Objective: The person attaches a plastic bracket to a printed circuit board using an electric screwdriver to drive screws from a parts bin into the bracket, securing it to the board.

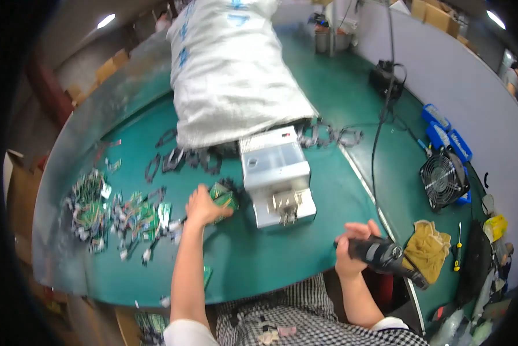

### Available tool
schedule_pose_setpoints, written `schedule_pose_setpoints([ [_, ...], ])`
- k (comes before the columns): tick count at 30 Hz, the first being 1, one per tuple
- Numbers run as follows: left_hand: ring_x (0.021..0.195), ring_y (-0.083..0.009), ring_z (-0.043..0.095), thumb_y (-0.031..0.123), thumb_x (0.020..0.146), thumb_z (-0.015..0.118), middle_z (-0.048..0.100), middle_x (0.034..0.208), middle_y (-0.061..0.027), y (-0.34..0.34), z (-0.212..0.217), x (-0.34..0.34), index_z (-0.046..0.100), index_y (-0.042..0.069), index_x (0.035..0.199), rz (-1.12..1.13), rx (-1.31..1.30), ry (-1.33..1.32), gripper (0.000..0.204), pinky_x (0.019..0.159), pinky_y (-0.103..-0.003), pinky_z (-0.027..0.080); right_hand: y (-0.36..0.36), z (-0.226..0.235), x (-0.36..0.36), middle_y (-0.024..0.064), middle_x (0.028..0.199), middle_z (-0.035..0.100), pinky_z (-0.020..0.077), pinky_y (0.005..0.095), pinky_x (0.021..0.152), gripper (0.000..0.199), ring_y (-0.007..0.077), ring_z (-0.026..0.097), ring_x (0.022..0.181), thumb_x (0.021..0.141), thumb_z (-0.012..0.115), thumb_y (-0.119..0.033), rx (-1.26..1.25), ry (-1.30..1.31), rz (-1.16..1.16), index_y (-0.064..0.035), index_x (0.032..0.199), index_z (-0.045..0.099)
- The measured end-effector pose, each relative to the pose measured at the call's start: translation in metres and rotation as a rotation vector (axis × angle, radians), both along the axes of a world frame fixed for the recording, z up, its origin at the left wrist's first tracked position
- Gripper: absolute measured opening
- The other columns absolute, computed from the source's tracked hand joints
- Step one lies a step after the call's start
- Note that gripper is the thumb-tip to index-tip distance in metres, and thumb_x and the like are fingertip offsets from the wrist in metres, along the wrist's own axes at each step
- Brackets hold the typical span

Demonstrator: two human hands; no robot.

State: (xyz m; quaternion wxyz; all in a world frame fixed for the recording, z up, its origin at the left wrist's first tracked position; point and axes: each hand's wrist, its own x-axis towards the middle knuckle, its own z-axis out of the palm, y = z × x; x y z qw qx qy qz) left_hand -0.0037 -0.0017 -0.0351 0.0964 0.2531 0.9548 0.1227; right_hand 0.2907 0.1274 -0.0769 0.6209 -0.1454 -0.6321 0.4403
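Observation:
My left hand (203,207) is closed around the edge of a green circuit board (225,195) with dark parts on it, just left of a metal box. That box (276,167), white and silver with a metal fitting at its near end, lies on the green table (247,259). My right hand (354,251) grips a black power screwdriver (380,254) over the table's front right edge. The tool points down to the right, away from the box. Several small green boards with wires (138,213) lie in a cluster to the left of my left hand.
A big white woven sack (230,75) stands behind the box, with black cable loops (207,161) near its foot. Toward the right are a black fan (443,179), blue bins (449,135), a tan glove (427,248) and a yellow-handled screwdriver (458,254). A black cord (380,138) hangs down.

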Motion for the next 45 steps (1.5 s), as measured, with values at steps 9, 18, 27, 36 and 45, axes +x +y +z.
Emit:
schedule_pose_setpoints([
  [9,0.103,-0.0335,0.042,0.024,0.046,0.081,0.043,0.11,-0.0171,-0.005,0.004,0.042,0.037,0.003,0.118,-0.128,0.172,0.214,0.087,0.087,-0.041,0.038,0.005,0.009,-0.004,0.0157,0.096,0.052,0.0479,0.0263,0.061,0.059,0.0141,0.054,0.063,0.073,0.055,0.001,-0.013,0.008,-0.097,-0.002,0.125,0.026],
  [18,0.101,-0.0335,0.05,0.022,0.048,0.079,0.053,0.104,-0.0171,-0.045,0.031,0.017,0.04,0.003,0.116,-0.236,0.387,0.09,0.081,0.085,-0.039,0.041,-0.007,0.01,-0.019,0.0116,0.098,0.053,0.0451,0.024,0.064,0.052,0.0118,0.053,0.066,0.072,0.056,0.003,0.005,-0.14,-0.105,0.0027,0.119,0.032],
  [27,0.096,-0.0197,0.056,0.014,0.083,0.052,0.056,0.109,-0.0123,-0.429,0.221,0.023,0.05,-0.002,0.112,0.384,1.189,0.192,0.033,0.083,-0.032,0.044,-0.006,0.027,-0.016,0.0095,0.085,0.062,0.0454,0.0261,0.068,0.032,0.0145,0.057,0.064,0.072,0.061,0.002,0.361,-0.34,-0.315,0.0066,0.102,0.05],
  [36,0.079,-0.0128,0.053,0.017,0.065,0.075,0.055,0.092,-0.0024,-0.588,-0.028,0.155,0.047,0.005,0.111,1.04,0.936,0.099,0.055,0.073,-0.027,0.043,0.042,0.036,0.003,0.0177,0.082,0.062,0.0512,0.0342,0.06,0.043,0.022,0.059,0.059,0.073,0.065,0.001,0.33,-0.156,-0.303,0.0088,0.109,0.043],
  [45,0.082,-0.0146,0.054,0.012,0.052,0.082,0.057,0.093,-0.0062,-0.61,-0.066,0.193,0.045,-0.001,0.111,1.103,0.522,-0.225,0.071,0.076,-0.027,0.044,0.042,0.038,-0.002,0.0225,0.078,0.059,0.0521,0.038,0.053,0.037,0.0274,0.058,0.057,0.068,0.063,0.01,0.205,-0.084,-0.209,0.0081,0.101,0.047],
])
